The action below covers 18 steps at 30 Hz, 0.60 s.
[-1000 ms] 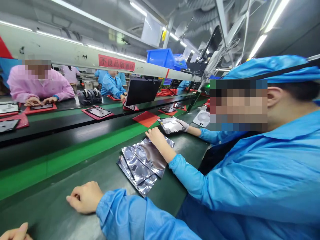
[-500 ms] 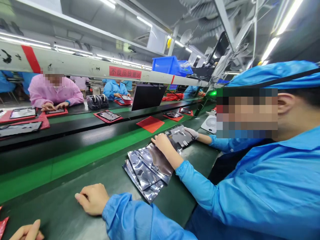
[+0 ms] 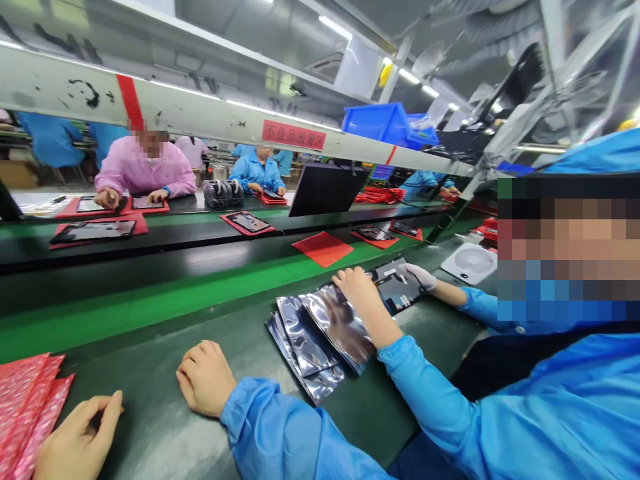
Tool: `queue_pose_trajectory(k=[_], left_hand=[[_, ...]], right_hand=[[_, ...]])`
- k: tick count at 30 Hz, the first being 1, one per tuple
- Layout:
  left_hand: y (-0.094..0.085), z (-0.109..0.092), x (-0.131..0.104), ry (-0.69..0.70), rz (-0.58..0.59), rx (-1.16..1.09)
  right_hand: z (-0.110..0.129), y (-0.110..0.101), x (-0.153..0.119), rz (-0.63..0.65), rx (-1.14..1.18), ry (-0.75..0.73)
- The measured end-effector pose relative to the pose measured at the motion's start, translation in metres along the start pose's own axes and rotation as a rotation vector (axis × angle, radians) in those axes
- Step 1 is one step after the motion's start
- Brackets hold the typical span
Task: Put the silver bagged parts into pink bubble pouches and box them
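Note:
My left hand (image 3: 80,437) is at the lower left, beside a stack of red bubble bags (image 3: 33,407). Its fingers are loosely bent and apart, with nothing seen in them. On the dark green table (image 3: 150,440), my right hand (image 3: 206,379) rests with its fingers curled in and nothing visible in them. To its right lie several shiny silver anti-static bags (image 3: 305,340), overlapping. A co-worker's bare hand (image 3: 363,290) is on the top bag. That person's other, gloved hand (image 3: 420,277) holds a flat dark electronic panel (image 3: 395,287) at the bag's mouth.
Red bags with flat panels (image 3: 245,223) lie along the black conveyor line (image 3: 200,257). A small white fan (image 3: 470,262) stands at right. Blue bins (image 3: 375,123) sit on the overhead beam (image 3: 210,113). A co-worker in pink (image 3: 145,167) sits opposite.
The view has swung left, so the scene sits further right. More of my left hand and the red bag stack shows. My right hand's fingers and thumb are tucked in more.

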<state>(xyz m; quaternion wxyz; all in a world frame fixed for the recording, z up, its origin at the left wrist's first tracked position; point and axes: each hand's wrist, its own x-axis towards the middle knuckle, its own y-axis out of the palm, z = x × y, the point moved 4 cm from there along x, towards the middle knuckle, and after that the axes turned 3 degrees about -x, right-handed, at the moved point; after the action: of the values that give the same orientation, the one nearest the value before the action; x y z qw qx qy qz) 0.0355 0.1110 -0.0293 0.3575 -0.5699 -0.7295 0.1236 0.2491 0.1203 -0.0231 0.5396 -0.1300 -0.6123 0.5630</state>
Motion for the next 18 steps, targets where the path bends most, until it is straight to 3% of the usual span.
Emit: queue_pose_trajectory(k=[3,5,8,10,13,18], left_hand=[[0.0,-0.024,-0.006,0.033,-0.077,0.0],[0.004,-0.036,-0.012,0.05,-0.112,-0.029],[0.013,-0.046,-0.019,0.055,-0.112,-0.093],[0.016,-0.048,-0.023,0.052,-0.092,-0.128],[0.019,-0.046,-0.029,0.005,-0.068,-0.243],[0.027,-0.036,-0.031,-0.152,0.022,-0.51]], right_hand=[[0.009,-0.006,-0.001,-0.083,0.155,-0.009],[0.027,-0.005,-0.005,-0.105,0.316,-0.075],[0.064,0.002,-0.017,-0.037,0.559,-0.15],[0.081,0.005,-0.027,0.006,0.691,-0.061],[0.088,0.005,-0.034,-0.011,0.798,0.076],[0.078,0.003,-0.032,-0.183,0.845,0.101]])
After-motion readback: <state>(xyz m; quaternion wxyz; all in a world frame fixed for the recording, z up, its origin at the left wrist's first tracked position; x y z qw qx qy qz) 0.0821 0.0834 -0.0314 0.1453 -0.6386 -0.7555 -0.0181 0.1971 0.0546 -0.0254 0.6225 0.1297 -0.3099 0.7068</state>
